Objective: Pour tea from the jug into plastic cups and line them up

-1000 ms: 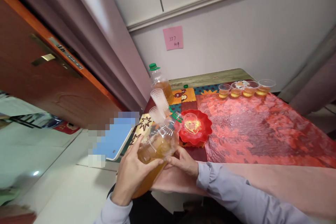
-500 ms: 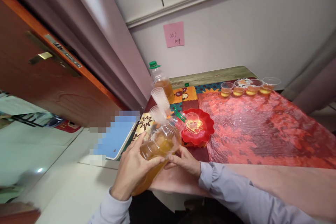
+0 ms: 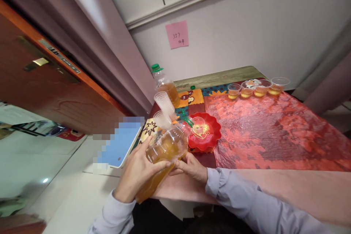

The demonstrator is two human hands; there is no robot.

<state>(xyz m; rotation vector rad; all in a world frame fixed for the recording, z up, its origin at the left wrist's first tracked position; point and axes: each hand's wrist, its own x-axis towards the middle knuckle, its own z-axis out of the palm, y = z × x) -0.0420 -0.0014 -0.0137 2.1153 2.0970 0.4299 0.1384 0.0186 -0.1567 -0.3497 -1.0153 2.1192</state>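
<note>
A large clear bottle [image 3: 164, 150] of amber liquid is tilted, its neck pointing up and right toward the red scalloped plate [image 3: 216, 137]. My left hand [image 3: 139, 172] wraps its left side, and my right hand [image 3: 192, 168] grips its lower right side. On the plate stands a clear plastic cup [image 3: 199, 126], near the bottle's mouth; how much liquid is in it I cannot make out. A green handle [image 3: 187, 118] shows beside the bottle's neck. Just behind the bottle are stacked clear cups [image 3: 164, 104], partly hidden by it.
A second bottle with a green cap [image 3: 167, 86] stands at the back left. Several cups [image 3: 253, 89] holding amber liquid line the table's far right. A small green cap [image 3: 192, 87] lies near the back edge. Red patterned cloth [image 3: 268, 135] covers the right side; a door [image 3: 55, 84] stands left.
The camera view has shifted slightly, so the scene sits a little further left. Both hands keep their hold on the tilted bottle, and the amber liquid inside reaches closer to its neck.
</note>
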